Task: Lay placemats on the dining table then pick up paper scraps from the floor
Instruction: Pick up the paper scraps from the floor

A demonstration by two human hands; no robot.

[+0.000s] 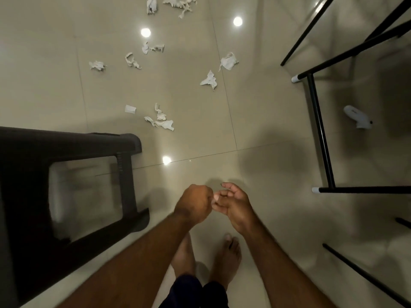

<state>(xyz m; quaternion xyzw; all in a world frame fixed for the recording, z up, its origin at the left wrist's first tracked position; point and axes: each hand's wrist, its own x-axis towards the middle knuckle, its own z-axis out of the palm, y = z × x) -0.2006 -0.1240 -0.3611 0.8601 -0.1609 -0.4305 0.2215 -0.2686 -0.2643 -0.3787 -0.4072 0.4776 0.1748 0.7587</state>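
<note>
Several torn white paper scraps lie on the glossy beige floor tiles [255, 121] ahead of me. The nearest cluster [160, 120] and a small square piece [130, 109] sit past the dark chair. Other scraps lie farther off at centre [209, 80], to the right [229, 61], to the left [97, 65] and at the top edge [181, 4]. My left hand [194, 204] is curled into a fist at waist height. My right hand [233, 203] touches it with loosely bent fingers. Neither hand visibly holds anything, and both are well short of the scraps.
A dark plastic chair [124, 143] stands close on my left. Black metal legs with white end caps [320, 134] frame the right side, and a white object [358, 117] lies beneath them. My bare feet [226, 258] stand on the tiles below my hands. Ceiling lights reflect off the floor.
</note>
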